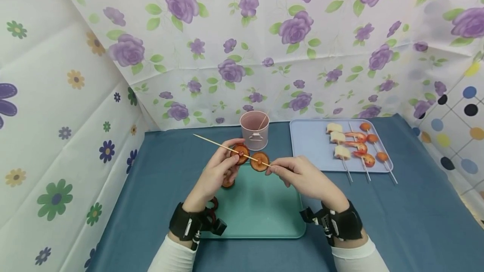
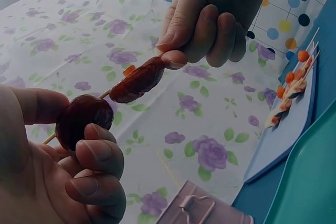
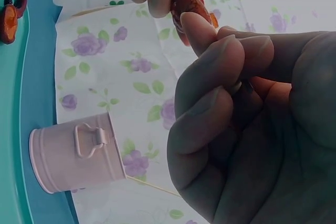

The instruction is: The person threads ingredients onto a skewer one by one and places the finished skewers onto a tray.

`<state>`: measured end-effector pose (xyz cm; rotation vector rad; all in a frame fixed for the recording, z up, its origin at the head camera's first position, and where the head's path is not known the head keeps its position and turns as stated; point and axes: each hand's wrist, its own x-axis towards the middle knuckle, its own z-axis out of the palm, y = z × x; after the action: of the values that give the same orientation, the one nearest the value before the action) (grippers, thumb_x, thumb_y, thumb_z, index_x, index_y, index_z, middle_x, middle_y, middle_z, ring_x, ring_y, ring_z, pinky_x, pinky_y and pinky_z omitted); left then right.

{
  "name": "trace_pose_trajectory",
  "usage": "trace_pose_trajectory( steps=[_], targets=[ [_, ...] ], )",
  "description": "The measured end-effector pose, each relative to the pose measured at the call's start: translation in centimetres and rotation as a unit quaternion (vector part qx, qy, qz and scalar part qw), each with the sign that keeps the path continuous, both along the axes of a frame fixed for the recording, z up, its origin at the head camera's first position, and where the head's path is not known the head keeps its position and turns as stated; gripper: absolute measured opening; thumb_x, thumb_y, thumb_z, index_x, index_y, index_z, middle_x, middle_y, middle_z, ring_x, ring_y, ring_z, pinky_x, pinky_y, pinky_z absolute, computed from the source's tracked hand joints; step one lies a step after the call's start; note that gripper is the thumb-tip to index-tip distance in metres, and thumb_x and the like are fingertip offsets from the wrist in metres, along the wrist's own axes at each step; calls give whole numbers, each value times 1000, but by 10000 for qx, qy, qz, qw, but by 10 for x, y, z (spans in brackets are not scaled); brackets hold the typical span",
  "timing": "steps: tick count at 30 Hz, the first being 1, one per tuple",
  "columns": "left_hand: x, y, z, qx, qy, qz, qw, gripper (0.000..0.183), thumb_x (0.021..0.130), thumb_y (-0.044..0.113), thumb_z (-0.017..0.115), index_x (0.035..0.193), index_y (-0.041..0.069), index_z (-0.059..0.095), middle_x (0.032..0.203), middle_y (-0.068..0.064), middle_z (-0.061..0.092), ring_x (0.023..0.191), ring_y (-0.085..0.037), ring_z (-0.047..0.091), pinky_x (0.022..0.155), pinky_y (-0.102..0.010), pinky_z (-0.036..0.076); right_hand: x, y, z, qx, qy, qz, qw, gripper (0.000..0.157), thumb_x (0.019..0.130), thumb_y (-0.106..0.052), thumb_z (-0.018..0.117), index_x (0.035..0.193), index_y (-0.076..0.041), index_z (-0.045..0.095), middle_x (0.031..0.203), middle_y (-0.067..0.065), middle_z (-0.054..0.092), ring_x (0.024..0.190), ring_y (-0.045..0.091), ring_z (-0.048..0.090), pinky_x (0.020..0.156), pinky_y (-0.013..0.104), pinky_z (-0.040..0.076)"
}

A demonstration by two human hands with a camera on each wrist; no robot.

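A thin wooden skewer (image 1: 212,142) slants across in front of me, with two brown mushroom caps on it. My left hand (image 1: 217,172) pinches the left mushroom cap (image 2: 84,121) between thumb and fingers, the stick passing through it. Beside it, the second mushroom cap (image 1: 259,161) shows its paler underside and small central stem. Right of that cap, my right hand (image 1: 298,174) pinches the skewer's end between thumb and forefinger, its other fingers curled in. Both hands are raised over the far edge of a green tray (image 1: 264,209).
More mushroom pieces (image 1: 228,181) lie on the green tray's left side, partly hidden by my left arm. Behind my hands stands a pink bucket (image 1: 255,131) with a stick leaning in it. A pale blue tray (image 1: 310,146) at the right holds several loaded skewers (image 1: 361,148).
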<state>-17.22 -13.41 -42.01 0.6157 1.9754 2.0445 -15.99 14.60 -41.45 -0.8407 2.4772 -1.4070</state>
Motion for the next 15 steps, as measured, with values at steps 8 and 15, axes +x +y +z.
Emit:
trace_pose_trajectory(
  steps=[8,15],
  targets=[
    [0,1,0,68,83,244,9996,44,116,17,42,160,8,41,104,-14,54,59,-20,44,53,-30,39,1,1,1,35,-11,-20,10000,27,116,-26,53,116,-20,79,68,-5,58,61,16,58,57,32,48],
    [-1,0,-2,17,-4,375,9993,43,117,20,42,159,11,44,107,-15,55,61,-19,45,55,-32,39,0,2,0,-8,-15,-29,10000,26,115,-25,54,115,-21,80,68,-5,57,61,17,58,59,33,49]
  ],
)
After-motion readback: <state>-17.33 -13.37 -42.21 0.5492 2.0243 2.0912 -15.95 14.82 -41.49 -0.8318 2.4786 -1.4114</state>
